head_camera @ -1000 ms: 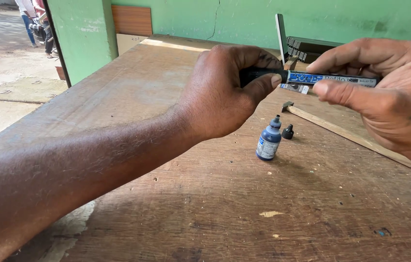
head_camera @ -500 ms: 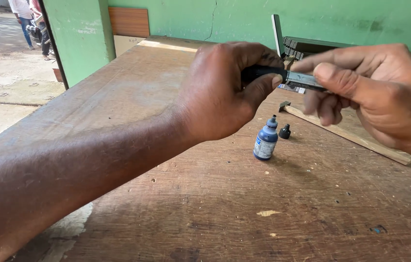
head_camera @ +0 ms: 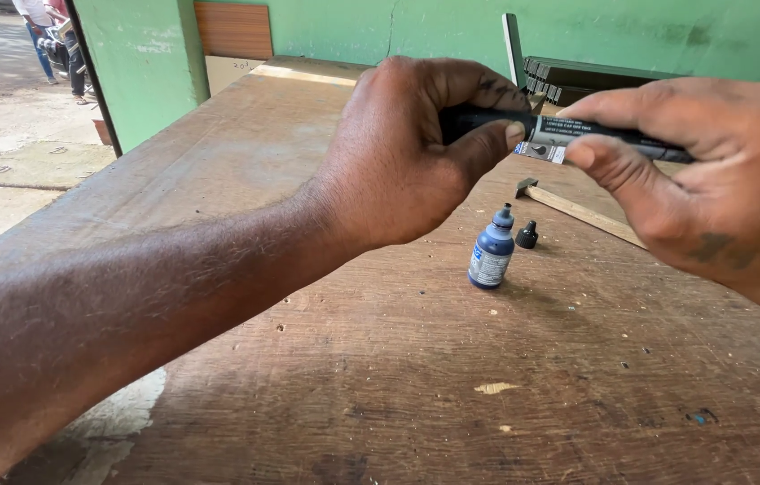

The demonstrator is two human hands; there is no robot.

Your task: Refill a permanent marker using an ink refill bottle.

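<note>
Both hands held black marker [head_camera: 577, 135] level above wooden surface [head_camera: 505, 377]. Left hand [head_camera: 416, 153] wrapped one end, grip pressed tight around it; right hand [head_camera: 712, 180] pinched barrel between thumb and fingers. Small blue ink bottle [head_camera: 491, 250] stood upright below, uncapped, its black cap [head_camera: 527, 236] just beside. Hammer [head_camera: 577, 208] lay behind. Step judged: opening marker end, hands pulling or twisting apart. Next move called for firm counter-grip and marker kept clear of bottle.
</note>
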